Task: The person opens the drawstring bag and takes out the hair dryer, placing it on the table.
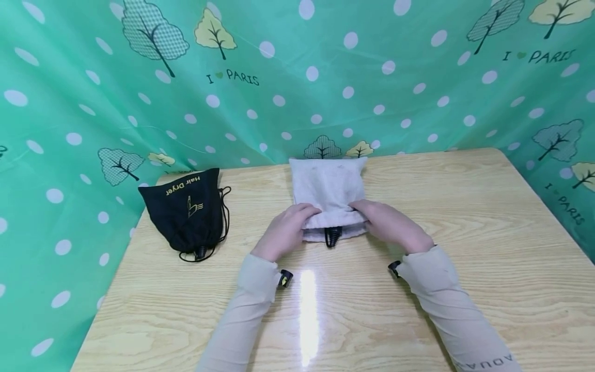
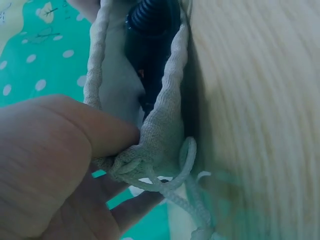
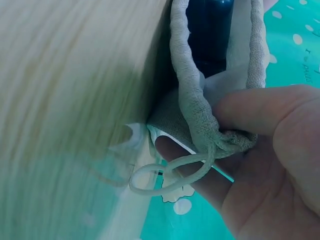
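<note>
Pouch of pale grey cloth (image 1: 325, 186), laid on a wood-grain table (image 1: 479, 232) and held at its mouth. The left corner of the mouth is pinched by the left hand (image 1: 285, 227) and the right corner by the right hand (image 1: 395, 227), each thumb set against the cloth rim; the two hands are about equally near. The pouch is extended ahead of both hands, its long axis judged to be directed away from the person, its closed end farthest, its gaping mouth turned back toward the person. Within the mouth, a black device (image 1: 333, 235) is seen, its ribbed end pointed toward the person; its long axis is mostly hidden. A drawstring (image 2: 175, 198) is hung in loops from the pouch's corners. Well apart, left of the pouch, a black hair dryer bag (image 1: 192, 212) is laid.
</note>
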The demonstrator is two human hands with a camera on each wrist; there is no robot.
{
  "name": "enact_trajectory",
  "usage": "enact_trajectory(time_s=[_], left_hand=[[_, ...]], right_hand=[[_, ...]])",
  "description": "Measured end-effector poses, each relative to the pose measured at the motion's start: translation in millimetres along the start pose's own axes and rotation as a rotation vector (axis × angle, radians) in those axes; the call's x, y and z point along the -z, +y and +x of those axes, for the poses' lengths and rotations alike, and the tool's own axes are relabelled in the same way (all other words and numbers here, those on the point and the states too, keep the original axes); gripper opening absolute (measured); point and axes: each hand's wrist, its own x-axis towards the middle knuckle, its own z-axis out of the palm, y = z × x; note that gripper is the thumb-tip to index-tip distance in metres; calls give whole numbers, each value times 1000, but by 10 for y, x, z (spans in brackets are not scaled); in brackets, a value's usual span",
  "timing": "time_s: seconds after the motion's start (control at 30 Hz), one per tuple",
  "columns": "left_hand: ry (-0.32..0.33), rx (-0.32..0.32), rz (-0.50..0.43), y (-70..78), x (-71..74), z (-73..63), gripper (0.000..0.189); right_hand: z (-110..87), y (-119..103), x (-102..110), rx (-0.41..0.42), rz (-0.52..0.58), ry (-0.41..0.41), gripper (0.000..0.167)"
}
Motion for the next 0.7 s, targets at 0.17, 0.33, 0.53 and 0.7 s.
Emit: enact_trajectory(time_s=[0.17,0.33,0.53,0.7], left_hand=[[-26,15,1,-30,19,-15,63],[-15,25,5,-39,46,-31,60],[-40,48,-38,-48,47,-35,57],[-88,37,-65,-62,61,-25,62]], right_hand=[[-21,25,54,-3,54,-32,46],[-15,84,62,36,124,-36,44],[10,98,7,14,114,-11,40],[20,59,10,-17,91,-22,47]])
